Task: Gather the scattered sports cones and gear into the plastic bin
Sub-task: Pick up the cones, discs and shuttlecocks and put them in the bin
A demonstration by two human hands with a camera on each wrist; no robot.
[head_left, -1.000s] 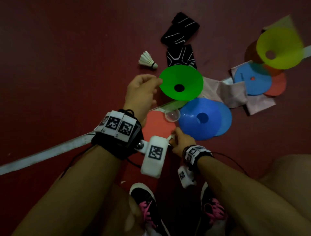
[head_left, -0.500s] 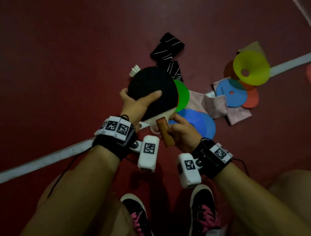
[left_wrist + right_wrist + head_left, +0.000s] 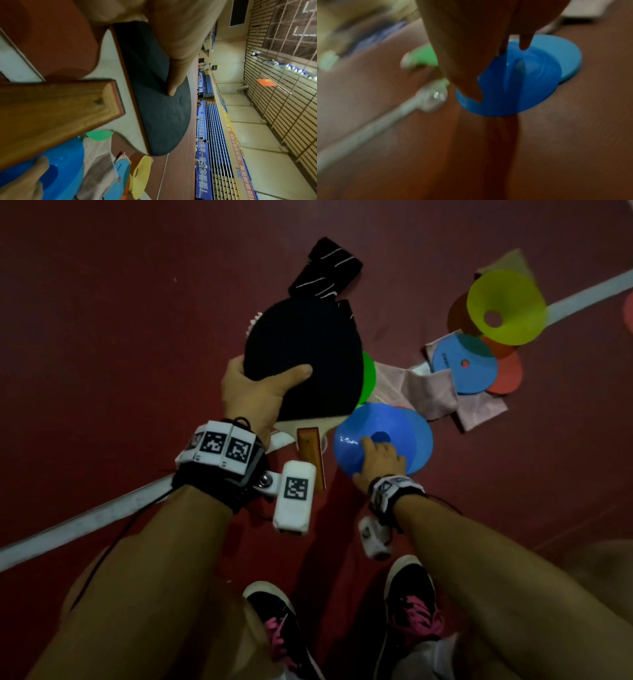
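My left hand (image 3: 267, 385) grips a table tennis paddle (image 3: 308, 354) by its black blade, thumb (image 3: 173, 54) on top and fingers underneath. The wooden handle (image 3: 310, 453) points back towards me. My right hand (image 3: 376, 457) is on a dark blue disc cone (image 3: 376, 422) on the floor, thumb at its near rim and a finger at the centre hole. In the blurred right wrist view the hand (image 3: 479, 54) pinches that cone (image 3: 513, 94), which lies on a lighter blue cone (image 3: 565, 56). No bin is in view.
A green cone (image 3: 368, 374) shows from under the paddle. A yellow cone (image 3: 507, 302), a light blue cone (image 3: 459, 364), orange cones (image 3: 510, 374), pink cloth (image 3: 418, 392), black sleeves (image 3: 325, 268) and a shuttlecock (image 3: 252, 321) lie on the red floor. My shoes (image 3: 274, 618) are close below.
My right hand has let go of the paddle handle and moved right onto the dark blue cone. The left hand now holds the lifted paddle alone.
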